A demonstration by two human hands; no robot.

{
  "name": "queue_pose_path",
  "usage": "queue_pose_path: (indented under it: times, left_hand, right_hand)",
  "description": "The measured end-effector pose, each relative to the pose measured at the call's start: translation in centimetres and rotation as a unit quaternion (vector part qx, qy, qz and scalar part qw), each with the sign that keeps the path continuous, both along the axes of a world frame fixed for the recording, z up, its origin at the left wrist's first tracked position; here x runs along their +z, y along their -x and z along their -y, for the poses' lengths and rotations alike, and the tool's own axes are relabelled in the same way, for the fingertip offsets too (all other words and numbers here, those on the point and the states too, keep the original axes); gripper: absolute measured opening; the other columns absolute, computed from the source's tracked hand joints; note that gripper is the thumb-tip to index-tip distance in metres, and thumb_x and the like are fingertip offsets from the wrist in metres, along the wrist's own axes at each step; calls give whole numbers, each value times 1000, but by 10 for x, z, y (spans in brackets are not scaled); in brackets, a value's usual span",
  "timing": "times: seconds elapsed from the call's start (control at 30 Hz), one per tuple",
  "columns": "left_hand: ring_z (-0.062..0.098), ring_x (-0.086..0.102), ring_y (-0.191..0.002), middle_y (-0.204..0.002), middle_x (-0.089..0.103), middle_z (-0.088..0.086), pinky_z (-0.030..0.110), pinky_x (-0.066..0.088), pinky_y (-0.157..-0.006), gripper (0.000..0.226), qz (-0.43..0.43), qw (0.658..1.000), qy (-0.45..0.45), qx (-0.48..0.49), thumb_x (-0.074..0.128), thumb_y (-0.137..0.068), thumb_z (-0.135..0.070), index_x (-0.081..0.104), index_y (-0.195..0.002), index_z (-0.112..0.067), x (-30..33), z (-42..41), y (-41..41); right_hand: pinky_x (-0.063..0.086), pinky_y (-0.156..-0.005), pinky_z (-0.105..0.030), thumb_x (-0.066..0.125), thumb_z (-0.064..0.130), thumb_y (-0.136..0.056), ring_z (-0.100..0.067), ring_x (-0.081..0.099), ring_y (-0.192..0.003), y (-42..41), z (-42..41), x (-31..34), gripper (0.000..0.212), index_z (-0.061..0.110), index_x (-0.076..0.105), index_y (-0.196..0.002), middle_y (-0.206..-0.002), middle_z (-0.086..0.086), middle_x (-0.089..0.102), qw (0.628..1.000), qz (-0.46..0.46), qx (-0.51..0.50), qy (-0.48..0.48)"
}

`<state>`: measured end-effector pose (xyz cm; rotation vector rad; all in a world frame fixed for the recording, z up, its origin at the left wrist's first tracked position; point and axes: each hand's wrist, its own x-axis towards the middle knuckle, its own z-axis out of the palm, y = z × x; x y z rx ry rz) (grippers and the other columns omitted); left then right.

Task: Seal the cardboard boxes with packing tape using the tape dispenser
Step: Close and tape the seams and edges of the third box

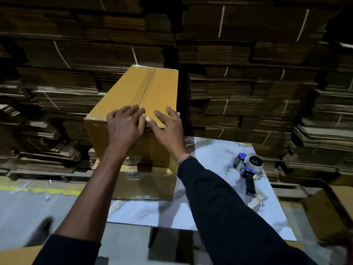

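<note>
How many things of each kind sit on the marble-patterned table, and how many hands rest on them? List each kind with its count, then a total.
Cardboard boxes: 2, the upper box stacked on the lower box
Tape dispenser: 1
Hands: 2, left hand and right hand, both on the upper box
Total: 5

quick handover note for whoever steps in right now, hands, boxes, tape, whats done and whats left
Left hand and right hand: both flat on the near end of the top box, fingers straight, holding nothing.
Top box sits on a lower box on the table; its centre seam looks taped.
Tape dispenser lies on the table to the right, untouched.
Left: finish pressing the tape down, then move to the next box.
</note>
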<state>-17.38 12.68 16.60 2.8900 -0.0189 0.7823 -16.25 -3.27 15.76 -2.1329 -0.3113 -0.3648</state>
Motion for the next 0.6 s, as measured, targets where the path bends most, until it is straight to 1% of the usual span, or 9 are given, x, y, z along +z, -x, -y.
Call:
queue_pose_path:
  times: [0.07, 0.17, 0.27, 0.33, 0.37, 0.43, 0.47, 0.5, 0.6]
  left_hand:
    - [30, 45, -144, -152, 56, 8, 46, 29, -108, 53, 8, 1000, 5, 0, 32, -106, -40, 59, -146, -18, -4, 13, 1]
    - [32, 48, -143, -148, 59, 13, 48, 28, -112, 58, 26, 999, 34, -18, 30, -103, -39, 63, -140, -9, -7, 43, 4]
    - [33, 46, -145, -148, 58, 16, 50, 23, -121, 62, 51, 996, 57, -46, 27, -103, -40, 62, -140, -5, -14, 87, 8]
    - [34, 42, -147, -150, 56, 18, 53, 17, -126, 57, 81, 993, 56, -70, 35, -105, -38, 60, -142, -3, -22, 124, 14]
    - [34, 40, -149, -151, 54, 18, 54, 13, -127, 54, 99, 990, 47, -86, 40, -104, -36, 59, -143, -3, -29, 145, 17]
    - [37, 35, -152, -154, 51, 19, 56, 11, -127, 51, 117, 981, 53, -142, 48, -103, -32, 57, -145, -3, -52, 190, 20]
    - [39, 32, -153, -157, 47, 20, 56, 12, -127, 52, 109, 975, 76, -178, 50, -103, -31, 55, -147, -3, -68, 216, 20]
    - [40, 29, -154, -160, 43, 20, 56, 13, -127, 54, 83, 969, 104, -207, 49, -104, -33, 53, -148, -3, -85, 244, 21]
    - [32, 22, -157, -166, 32, 15, 55, 20, -127, 61, -52, 950, 190, -244, 46, -107, -42, 45, -155, -4, -131, 336, 31]
  right_hand:
    - [26, -125, -51, 61, 56, -98, -26, 15, -158, 0, 10, 1, 53, 30, 61, -144, -169, -1, 28, 1000, -9, 23, -14]
    - [35, -121, -42, 56, 46, -104, -18, 25, -154, 4, 34, -1, 48, 26, 57, -148, -170, 1, 25, 997, -7, 69, -28]
    - [39, -119, -43, 55, 42, -105, -16, 31, -152, 8, 78, -9, 48, 23, 56, -149, -169, 1, 30, 996, 2, 79, -32]
    - [45, -115, -43, 59, 46, -102, -14, 39, -148, 13, 120, -18, 50, 22, 58, -147, -167, 4, 32, 997, -5, 69, -43]
    - [47, -112, -37, 62, 47, -100, -11, 44, -145, 16, 144, -24, 51, 23, 60, -145, -166, 5, 34, 997, -9, 60, -46]
    - [42, -109, -15, 68, 42, -98, -5, 46, -140, 26, 199, -39, 49, 20, 63, -143, -164, 1, 40, 998, -10, 36, -41]
    - [38, -110, -13, 69, 39, -98, -5, 44, -142, 31, 228, -49, 48, 18, 64, -141, -162, -2, 42, 999, -6, 20, -35]
    - [37, -113, -17, 70, 38, -98, -5, 42, -143, 37, 258, -60, 48, 18, 64, -141, -161, -3, 44, 1000, -6, 5, -28]
    - [32, -119, -24, 68, 39, -99, -2, 33, -146, 55, 353, -90, 50, 20, 60, -145, -162, -1, 42, 998, -49, -31, -12]
